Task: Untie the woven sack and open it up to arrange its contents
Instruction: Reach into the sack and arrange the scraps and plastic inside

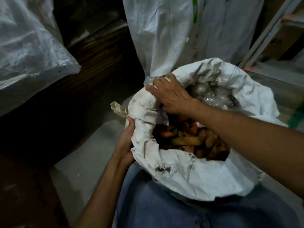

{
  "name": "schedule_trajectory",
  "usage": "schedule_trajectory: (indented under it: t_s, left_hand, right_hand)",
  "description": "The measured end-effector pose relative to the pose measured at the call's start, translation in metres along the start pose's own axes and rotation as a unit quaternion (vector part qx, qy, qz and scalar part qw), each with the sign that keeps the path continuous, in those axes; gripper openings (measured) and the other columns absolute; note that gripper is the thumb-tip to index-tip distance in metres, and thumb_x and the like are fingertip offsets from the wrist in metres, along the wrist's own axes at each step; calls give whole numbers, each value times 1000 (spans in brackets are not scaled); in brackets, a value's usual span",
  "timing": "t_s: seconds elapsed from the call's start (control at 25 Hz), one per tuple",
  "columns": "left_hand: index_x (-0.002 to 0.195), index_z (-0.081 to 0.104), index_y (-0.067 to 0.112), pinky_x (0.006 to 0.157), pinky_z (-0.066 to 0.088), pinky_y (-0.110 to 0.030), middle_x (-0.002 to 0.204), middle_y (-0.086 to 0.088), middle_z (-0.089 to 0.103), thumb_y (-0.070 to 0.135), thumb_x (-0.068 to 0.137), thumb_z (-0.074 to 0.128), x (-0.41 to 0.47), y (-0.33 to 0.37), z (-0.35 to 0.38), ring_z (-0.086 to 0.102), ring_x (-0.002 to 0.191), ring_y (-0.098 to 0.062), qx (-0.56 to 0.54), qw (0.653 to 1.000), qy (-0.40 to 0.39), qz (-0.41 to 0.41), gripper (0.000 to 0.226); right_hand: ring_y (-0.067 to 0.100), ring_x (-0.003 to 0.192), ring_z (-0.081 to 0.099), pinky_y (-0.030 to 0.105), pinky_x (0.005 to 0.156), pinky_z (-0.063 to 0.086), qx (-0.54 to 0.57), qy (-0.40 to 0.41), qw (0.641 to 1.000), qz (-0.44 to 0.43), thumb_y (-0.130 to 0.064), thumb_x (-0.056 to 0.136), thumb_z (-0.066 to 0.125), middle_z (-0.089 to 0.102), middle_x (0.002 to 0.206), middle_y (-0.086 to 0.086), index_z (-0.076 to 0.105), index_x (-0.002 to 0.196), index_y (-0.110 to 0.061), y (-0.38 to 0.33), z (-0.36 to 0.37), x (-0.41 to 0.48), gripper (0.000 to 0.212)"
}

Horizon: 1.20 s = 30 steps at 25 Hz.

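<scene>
A white woven sack stands open in front of my knees, its mouth rolled outward. Inside lie several brown and orange elongated pieces, with crumpled clear plastic toward the far side. My left hand grips the left outer side of the sack under the rolled rim. My right hand reaches across the opening and holds the far-left part of the rim, fingers curled over the cloth. A beige strap sticks out beside the left rim.
A tall white sack leans right behind the open one. Another pale plastic sack lies at the upper left. Dark wooden boards fill the gap between them. Grey floor shows at the left; cardboard boxes stand at the upper right.
</scene>
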<state>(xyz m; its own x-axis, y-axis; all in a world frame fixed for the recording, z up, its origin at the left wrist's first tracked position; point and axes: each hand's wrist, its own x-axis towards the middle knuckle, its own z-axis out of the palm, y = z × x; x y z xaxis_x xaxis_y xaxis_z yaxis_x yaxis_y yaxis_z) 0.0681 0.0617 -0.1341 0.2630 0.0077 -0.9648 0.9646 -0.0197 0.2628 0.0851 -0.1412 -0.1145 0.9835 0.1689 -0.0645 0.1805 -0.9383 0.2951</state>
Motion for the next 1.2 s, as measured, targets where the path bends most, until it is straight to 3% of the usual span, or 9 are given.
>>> schedule_trajectory:
  t_s: [0.12, 0.24, 0.4, 0.48, 0.64, 0.84, 0.92, 1.08, 1.2]
  left_hand:
    - [130, 60, 21, 101, 54, -37, 128, -2, 67, 63, 94, 54, 5, 25, -1, 67, 111, -15, 190, 918, -49, 344, 55]
    - [136, 52, 25, 98, 48, -28, 128, 12, 48, 53, 94, 61, -16, 53, 14, 52, 118, -7, 271, 738, 42, 617, 51]
    - [146, 35, 7, 88, 46, -35, 132, -12, 58, 54, 86, 72, -10, 87, 60, 59, 119, -29, 590, 576, 127, 551, 85]
    - [145, 39, 6, 93, 46, -37, 132, -16, 61, 35, 93, 67, 8, 96, 68, 59, 121, -34, 603, 589, 112, 526, 66]
    - [121, 63, 20, 73, 63, -41, 104, -13, 73, -1, 82, 75, 24, 130, 42, 72, 96, -32, 331, 834, -127, 423, 46]
    - [133, 63, 17, 95, 57, -48, 121, -16, 72, 9, 88, 73, 18, 136, 9, 70, 111, -34, 299, 854, -286, 315, 47]
    - [146, 47, 28, 100, 53, -45, 137, -3, 59, 29, 88, 77, 12, 136, 25, 60, 123, -25, 439, 781, -175, 407, 66]
    - [156, 20, 11, 96, 47, -50, 148, -10, 37, 62, 71, 80, 24, 115, 102, 47, 130, -30, 665, 460, 164, 565, 116]
    - [139, 40, 3, 73, 51, -43, 122, -16, 55, 40, 89, 72, 56, 120, 125, 65, 99, -37, 632, 426, 200, 616, 70]
  right_hand:
    - [31, 96, 63, 40, 79, 37, 136, -29, 990, 12, -38, 85, 57, 69, 103, 5, 57, 106, -25, 31, -15, 40, 25]
    - [24, 80, 63, 33, 66, 44, 284, -202, 937, 8, -25, 76, 64, 72, 89, 3, 69, 90, -16, 51, -17, 88, 17]
    - [16, 86, 64, 31, 74, 51, 324, -299, 897, -12, -19, 74, 78, 75, 99, 6, 73, 106, -13, 75, -10, 116, 33]
    - [19, 104, 59, 38, 90, 48, 238, -170, 956, 1, -48, 69, 83, 65, 114, -6, 61, 127, -29, 89, -3, 97, 65]
    - [24, 135, 45, 48, 112, 29, 118, 77, 990, 8, -76, 79, 56, 49, 146, 0, 41, 152, -26, 85, 42, 14, 90]
    - [31, 85, 62, 42, 72, 47, 104, 94, 990, 1, -27, 74, 69, 63, 96, 3, 55, 118, -24, 109, 50, 53, 46]
    - [28, 77, 62, 38, 64, 45, 186, 5, 982, 22, -34, 76, 67, 64, 84, -2, 53, 99, -26, 112, 34, 75, 28]
    - [22, 80, 67, 38, 75, 57, 268, -176, 945, 64, -56, 76, 64, 73, 90, -3, 68, 92, -28, 124, 19, 92, 33]
    - [28, 106, 61, 40, 89, 46, 187, -78, 972, 116, -55, 77, 70, 69, 115, 5, 63, 116, -30, 115, 27, 80, 47]
